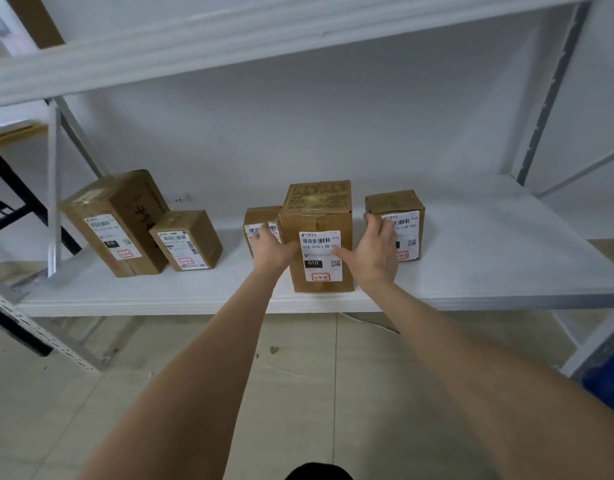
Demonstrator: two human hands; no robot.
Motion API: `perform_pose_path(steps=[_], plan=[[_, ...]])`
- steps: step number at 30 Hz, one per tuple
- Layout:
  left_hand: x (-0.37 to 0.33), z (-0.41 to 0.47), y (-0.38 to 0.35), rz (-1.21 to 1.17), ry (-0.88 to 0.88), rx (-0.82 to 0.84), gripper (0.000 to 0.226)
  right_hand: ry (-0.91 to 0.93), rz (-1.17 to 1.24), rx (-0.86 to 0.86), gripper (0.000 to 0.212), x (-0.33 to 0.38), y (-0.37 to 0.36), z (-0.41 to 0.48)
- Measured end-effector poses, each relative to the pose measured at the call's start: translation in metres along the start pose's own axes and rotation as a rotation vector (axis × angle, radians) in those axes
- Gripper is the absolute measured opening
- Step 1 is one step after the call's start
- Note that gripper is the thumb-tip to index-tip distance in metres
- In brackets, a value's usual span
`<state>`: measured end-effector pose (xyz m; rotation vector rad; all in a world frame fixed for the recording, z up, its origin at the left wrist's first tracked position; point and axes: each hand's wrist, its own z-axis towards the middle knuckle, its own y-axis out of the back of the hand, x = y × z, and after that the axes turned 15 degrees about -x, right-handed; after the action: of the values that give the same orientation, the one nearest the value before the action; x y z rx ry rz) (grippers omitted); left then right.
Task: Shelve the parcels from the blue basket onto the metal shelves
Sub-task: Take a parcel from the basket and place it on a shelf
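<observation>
Between left hand and right hand, a tall parcel

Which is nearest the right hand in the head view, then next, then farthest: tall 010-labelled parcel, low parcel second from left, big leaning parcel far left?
1. Tall 010-labelled parcel: centre of the shelf, at the thumb of the right hand.
2. Low parcel: left of centre.
3. Big leaning parcel: far left end.

At the far left a wooden-topped table on black legs stands on the pale tiled floor, which carries small brown scraps.
</observation>
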<state>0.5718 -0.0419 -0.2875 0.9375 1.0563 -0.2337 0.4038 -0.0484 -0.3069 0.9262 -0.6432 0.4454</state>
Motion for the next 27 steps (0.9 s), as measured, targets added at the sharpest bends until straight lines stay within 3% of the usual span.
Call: perform_pose_path(steps=[3, 5, 7, 11, 15, 27], plan=[[-0.021, 0.002, 0.016, 0.179, -0.417, -0.145, 0.081, 0.280, -0.110, -0.033, 0.098, 0.019, 0.015, 0.018], [-0.035, -0.001, 0.019, 0.327, -0.662, -0.123, 0.083, 0.444, -0.210, 0.022, 0.101, 0.031, 0.019, 0.025], [-0.046, -0.005, 0.019, 0.506, -0.772, -0.050, 0.087, 0.524, -0.294, 0.108, 0.099, 0.039, 0.018, 0.029], [-0.044, -0.002, 0.009, 0.743, -0.816, -0.004, 0.083, 0.589, -0.397, 0.196, 0.082, 0.041, 0.012, 0.031], [-0.038, 0.000, 0.003, 0.739, -0.825, -0.053, 0.068, 0.586, -0.401, 0.200, 0.083, 0.037, 0.007, 0.032], [-0.050, 0.016, -0.016, 0.732, -0.813, -0.073, 0.066, 0.558, -0.399, 0.153, 0.084, 0.035, -0.009, 0.052]])
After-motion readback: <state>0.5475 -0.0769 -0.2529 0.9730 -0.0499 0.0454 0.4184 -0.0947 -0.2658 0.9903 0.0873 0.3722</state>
